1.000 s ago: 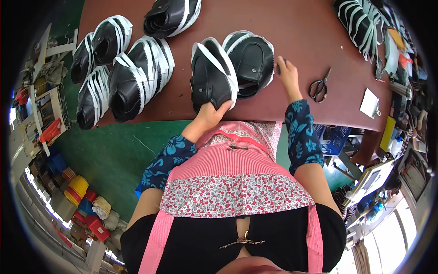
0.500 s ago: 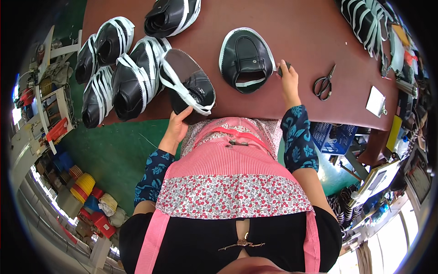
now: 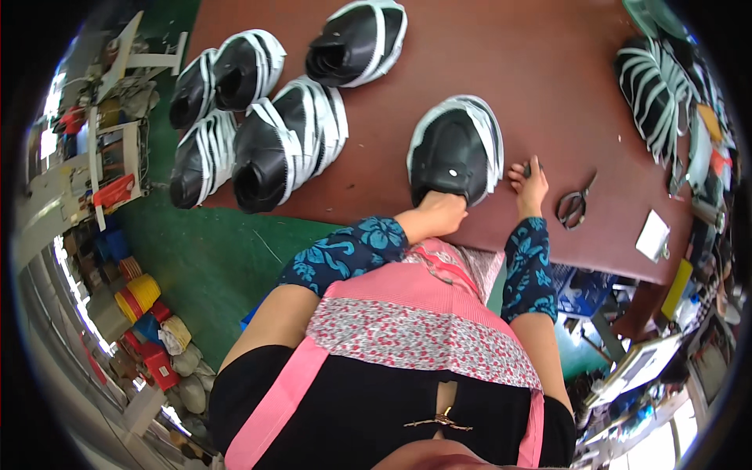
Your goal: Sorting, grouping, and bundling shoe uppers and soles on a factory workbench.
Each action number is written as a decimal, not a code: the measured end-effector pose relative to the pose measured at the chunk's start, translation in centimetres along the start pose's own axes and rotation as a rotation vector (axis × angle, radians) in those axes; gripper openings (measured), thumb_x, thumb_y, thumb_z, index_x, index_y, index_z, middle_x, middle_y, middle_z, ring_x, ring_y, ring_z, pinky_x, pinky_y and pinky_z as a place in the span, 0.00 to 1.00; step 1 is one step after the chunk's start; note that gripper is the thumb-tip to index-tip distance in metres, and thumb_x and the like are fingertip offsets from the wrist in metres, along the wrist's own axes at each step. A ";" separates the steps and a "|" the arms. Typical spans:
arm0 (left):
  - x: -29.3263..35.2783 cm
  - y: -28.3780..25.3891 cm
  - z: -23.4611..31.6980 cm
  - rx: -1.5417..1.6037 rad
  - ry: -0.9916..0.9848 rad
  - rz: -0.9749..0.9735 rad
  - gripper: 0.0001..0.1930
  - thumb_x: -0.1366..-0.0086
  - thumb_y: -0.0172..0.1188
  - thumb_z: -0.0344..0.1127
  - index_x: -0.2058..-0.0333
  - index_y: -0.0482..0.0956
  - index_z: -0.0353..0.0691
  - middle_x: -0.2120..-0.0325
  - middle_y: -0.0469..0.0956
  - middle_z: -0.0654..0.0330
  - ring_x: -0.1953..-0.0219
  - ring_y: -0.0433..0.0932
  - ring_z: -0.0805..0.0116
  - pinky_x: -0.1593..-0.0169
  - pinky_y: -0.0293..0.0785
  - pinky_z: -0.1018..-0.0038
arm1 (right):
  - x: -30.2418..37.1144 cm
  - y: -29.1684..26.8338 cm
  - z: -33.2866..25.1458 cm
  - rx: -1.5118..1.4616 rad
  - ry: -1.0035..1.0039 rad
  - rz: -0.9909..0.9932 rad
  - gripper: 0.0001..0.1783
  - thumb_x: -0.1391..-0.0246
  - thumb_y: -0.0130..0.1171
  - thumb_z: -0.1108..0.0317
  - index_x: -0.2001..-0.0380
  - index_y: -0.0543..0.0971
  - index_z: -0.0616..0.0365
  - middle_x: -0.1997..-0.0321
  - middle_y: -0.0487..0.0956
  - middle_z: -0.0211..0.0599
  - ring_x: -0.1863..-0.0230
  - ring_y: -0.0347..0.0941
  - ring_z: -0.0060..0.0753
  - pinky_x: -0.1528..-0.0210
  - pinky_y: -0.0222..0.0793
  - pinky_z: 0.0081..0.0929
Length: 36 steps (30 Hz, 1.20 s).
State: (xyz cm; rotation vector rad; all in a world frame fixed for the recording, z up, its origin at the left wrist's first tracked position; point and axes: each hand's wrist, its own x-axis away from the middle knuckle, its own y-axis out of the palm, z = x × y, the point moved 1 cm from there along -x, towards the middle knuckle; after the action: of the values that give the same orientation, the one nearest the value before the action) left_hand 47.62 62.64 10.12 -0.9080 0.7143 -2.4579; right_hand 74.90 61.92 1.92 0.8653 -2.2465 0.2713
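In the middle of the table, a black shoe upper [image 3: 448, 153] with a white stitched rim points toe away from me, and white edging shows along its right side. My left hand [image 3: 440, 213] is closed on its near end at the opening; part of the fingers is hidden by the upper. Just right of the upper, my right hand [image 3: 531, 186] has its fingers curled around a small dark object [image 3: 535, 166], mostly covered by the fingers. A pair of dark-handled scissors [image 3: 574, 207] lies to the right of that hand.
Nested black uppers with white rims [image 3: 290, 145] stand in groups at the table's left. Another stack of uppers [image 3: 654, 98] lies at the far right. A small white pad [image 3: 652, 235] is near the right edge of the brown table [image 3: 540, 78]. Below hangs a blue crate [image 3: 583, 290].
My left hand has carried the upper it held from the left group to mid-table, where the lone upper lay. My right hand stays close to its right side. The view has shifted.
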 end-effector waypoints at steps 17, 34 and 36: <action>1.4 -34.2 -22.3 -0.517 0.103 0.338 0.16 0.34 0.69 0.36 0.53 0.79 0.31 0.55 0.84 0.38 0.48 0.83 0.33 0.43 0.79 0.47 | 0.1 1.0 -2.9 0.022 0.047 0.056 0.21 0.28 0.66 0.49 0.62 0.79 0.57 0.72 0.86 0.41 0.81 0.81 0.31 0.83 0.67 0.24; -13.5 -28.5 -4.1 1.724 0.092 -0.005 0.24 0.25 0.65 0.38 0.35 0.79 0.34 0.41 0.85 0.49 0.40 0.85 0.54 0.32 0.79 0.57 | -2.0 -1.2 -4.2 -0.131 0.250 -0.020 0.25 0.33 0.70 0.40 0.61 0.83 0.53 0.70 0.84 0.30 0.76 0.78 0.26 0.75 0.69 0.22; -16.1 -25.5 -8.2 1.805 0.030 0.076 0.28 0.24 0.66 0.46 0.33 0.78 0.35 0.39 0.85 0.49 0.39 0.85 0.52 0.31 0.78 0.54 | -1.4 -0.9 -4.1 -0.109 0.182 -0.039 0.23 0.30 0.68 0.44 0.57 0.83 0.56 0.69 0.85 0.34 0.76 0.80 0.27 0.76 0.72 0.22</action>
State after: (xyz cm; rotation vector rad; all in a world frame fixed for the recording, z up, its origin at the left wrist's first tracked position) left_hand 48.00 93.80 12.26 -0.0416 -1.3113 -1.8764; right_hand 78.41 63.61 3.91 0.7932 -2.0536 0.1988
